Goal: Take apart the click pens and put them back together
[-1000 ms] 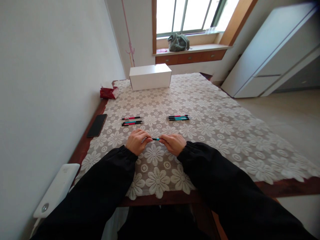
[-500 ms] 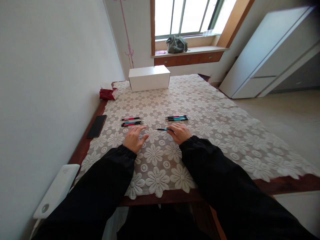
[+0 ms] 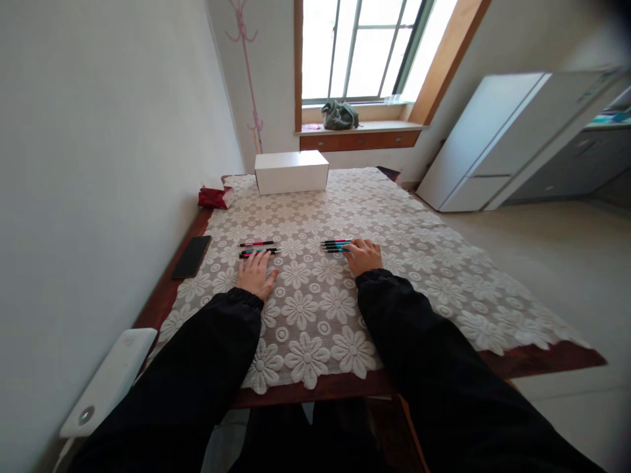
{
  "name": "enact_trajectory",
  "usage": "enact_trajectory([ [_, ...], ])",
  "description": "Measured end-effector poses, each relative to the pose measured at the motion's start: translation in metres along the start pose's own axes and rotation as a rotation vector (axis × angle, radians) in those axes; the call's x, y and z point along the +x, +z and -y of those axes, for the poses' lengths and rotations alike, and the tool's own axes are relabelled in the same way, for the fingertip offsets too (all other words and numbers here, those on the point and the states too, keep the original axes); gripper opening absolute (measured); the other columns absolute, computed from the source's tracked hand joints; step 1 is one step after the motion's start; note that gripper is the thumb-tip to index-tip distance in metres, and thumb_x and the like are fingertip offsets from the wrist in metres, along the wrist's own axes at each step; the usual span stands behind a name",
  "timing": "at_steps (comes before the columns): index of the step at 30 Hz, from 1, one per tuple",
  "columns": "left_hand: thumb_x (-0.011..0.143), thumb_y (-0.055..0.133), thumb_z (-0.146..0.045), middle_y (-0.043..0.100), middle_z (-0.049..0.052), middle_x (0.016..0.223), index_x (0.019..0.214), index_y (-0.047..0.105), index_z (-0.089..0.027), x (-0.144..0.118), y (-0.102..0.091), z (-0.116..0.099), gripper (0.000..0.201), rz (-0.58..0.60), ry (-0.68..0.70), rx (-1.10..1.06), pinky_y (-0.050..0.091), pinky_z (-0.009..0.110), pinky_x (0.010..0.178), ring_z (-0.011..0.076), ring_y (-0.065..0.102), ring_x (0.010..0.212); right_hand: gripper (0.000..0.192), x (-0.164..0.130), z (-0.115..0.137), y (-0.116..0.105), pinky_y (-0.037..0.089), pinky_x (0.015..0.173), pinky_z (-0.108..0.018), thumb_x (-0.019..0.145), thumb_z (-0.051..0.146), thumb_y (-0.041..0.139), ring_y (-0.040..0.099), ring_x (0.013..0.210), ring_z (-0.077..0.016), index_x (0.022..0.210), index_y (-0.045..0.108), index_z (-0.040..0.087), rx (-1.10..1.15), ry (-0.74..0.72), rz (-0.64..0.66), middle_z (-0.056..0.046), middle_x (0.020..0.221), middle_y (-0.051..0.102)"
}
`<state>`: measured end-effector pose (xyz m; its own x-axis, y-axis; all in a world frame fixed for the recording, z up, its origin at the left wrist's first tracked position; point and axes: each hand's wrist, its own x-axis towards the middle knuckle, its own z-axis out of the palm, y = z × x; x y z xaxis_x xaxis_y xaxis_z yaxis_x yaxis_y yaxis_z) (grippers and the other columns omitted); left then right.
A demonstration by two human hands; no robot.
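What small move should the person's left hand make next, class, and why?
Probably close the left hand on one pen of the left pen group: its fingers already touch that group, while the right hand rests at the right pen group.

Right pen group (image 3: 336, 246): several slim pens, teal, red and black, lying flat, parallel, bunched. Left pen group (image 3: 258, 248): same kind, flat, one red pen slightly apart.

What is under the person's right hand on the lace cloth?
The right hand rests at the end of the right group of pens, covering their near tips. Whether it grips one is hidden.
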<state>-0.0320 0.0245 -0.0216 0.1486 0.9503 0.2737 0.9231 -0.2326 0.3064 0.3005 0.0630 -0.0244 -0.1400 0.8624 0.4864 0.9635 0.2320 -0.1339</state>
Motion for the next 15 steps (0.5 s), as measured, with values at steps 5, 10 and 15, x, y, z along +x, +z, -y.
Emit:
enact_trajectory([
  [5, 0.089, 0.053, -0.026, 0.056, 0.012, 0.142, 0.133, 0.055, -0.023, 0.004, -0.006, 0.001, 0.044, -0.047, 0.012, -0.034, 0.024, 0.060, 0.117, 0.0335, 0.038, 0.141, 0.022, 0.009, 0.000, -0.004, 0.024, 0.096, -0.042, 0.089, 0.026, 0.061, 0.050, 0.107, -0.0282, 0.108, 0.072, 0.024, -0.105, -0.101, 0.022, -0.010, 0.112, 0.067],
  [10, 0.086, 0.049, -0.014, 0.062, 0.010, 0.135, 0.123, 0.061, -0.025, 0.008, -0.010, 0.007, 0.040, -0.085, 0.000, -0.046, 0.028, 0.057, 0.113, 0.0298, 0.052, 0.127, 0.018, 0.019, 0.003, -0.011, 0.026, 0.096, -0.038, 0.090, 0.028, 0.061, 0.051, 0.108, -0.0260, 0.103, 0.071, 0.023, -0.114, -0.226, 0.103, -0.009, 0.112, 0.067],
  [15, 0.088, 0.052, -0.020, 0.072, 0.010, 0.115, 0.113, 0.066, -0.024, 0.009, -0.013, 0.010, 0.030, -0.138, -0.021, -0.017, 0.039, 0.054, 0.101, 0.0320, 0.059, 0.110, 0.014, 0.018, 0.000, -0.006, 0.028, 0.092, -0.036, 0.091, 0.024, 0.059, 0.052, 0.105, -0.0243, 0.095, 0.072, 0.022, -0.132, -0.207, 0.107, -0.008, 0.105, 0.068],
])
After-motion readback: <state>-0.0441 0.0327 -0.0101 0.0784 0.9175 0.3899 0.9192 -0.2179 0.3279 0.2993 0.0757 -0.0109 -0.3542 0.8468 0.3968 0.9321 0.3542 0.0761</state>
